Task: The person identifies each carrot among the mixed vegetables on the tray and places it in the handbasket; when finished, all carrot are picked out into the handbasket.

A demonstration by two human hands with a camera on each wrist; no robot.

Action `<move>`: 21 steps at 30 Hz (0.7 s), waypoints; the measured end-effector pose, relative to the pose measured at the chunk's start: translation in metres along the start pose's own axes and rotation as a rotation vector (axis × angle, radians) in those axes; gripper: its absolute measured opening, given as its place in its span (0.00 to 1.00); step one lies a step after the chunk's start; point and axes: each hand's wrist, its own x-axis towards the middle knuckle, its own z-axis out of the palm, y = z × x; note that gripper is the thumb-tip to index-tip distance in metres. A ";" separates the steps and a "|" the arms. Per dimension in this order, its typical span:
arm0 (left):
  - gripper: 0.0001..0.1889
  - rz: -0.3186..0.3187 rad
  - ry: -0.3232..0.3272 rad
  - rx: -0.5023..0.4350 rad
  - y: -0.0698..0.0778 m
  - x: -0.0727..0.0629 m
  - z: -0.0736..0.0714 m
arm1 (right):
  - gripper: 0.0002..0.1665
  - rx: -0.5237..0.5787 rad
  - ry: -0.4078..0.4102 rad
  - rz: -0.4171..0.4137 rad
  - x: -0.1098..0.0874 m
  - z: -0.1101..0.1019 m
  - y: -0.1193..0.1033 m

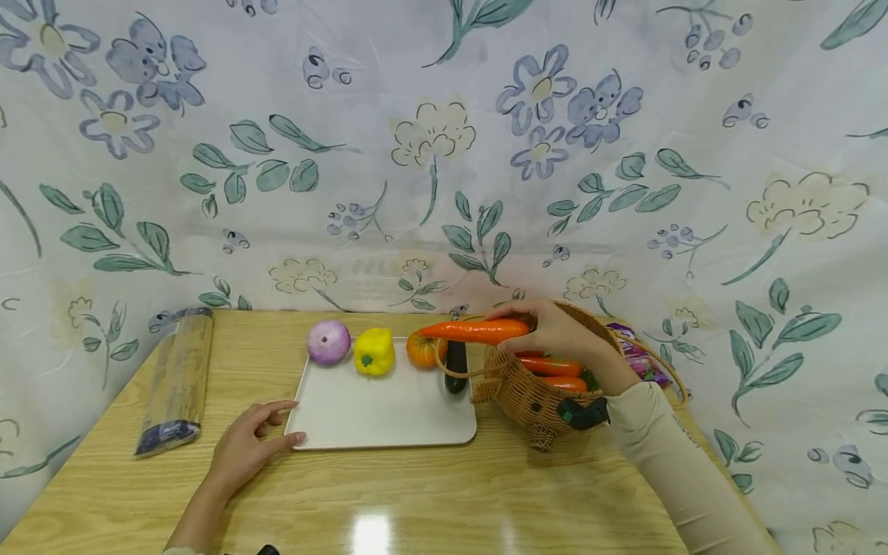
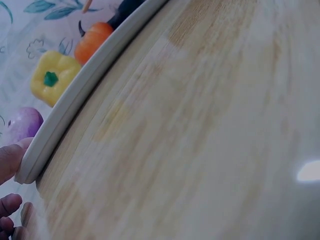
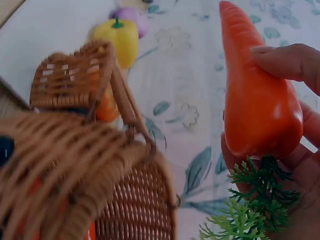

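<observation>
My right hand (image 1: 558,327) holds an orange carrot (image 1: 472,331) above the animal-shaped wicker basket (image 1: 513,401), thumb on one side and fingers on the other. In the right wrist view the carrot's green leafy top (image 3: 265,195) hangs by the palm. More carrots (image 1: 555,366) lie inside the basket. My left hand (image 1: 246,447) rests at the left edge of a white tray (image 1: 381,420), thumb and fingertips touching its rim. Along the tray's back are a purple onion (image 1: 329,342), a yellow bell pepper (image 1: 375,351), an orange pumpkin (image 1: 425,351) and a dark eggplant (image 1: 455,366).
A clear plastic package with dark blue ends (image 1: 176,381) lies on the wooden table (image 1: 388,493) at the left. Behind the basket sits a purple packet (image 1: 641,358). The basket's handle loop overlaps the tray's right side. A floral curtain (image 1: 430,216) hangs behind the table.
</observation>
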 end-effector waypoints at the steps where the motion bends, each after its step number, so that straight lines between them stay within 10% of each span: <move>1: 0.27 -0.004 -0.002 0.000 0.000 0.000 0.000 | 0.26 0.013 -0.002 0.013 -0.001 -0.004 0.003; 21: 0.27 -0.004 -0.007 -0.007 -0.002 0.001 0.001 | 0.24 -0.122 0.035 0.136 -0.027 -0.078 0.051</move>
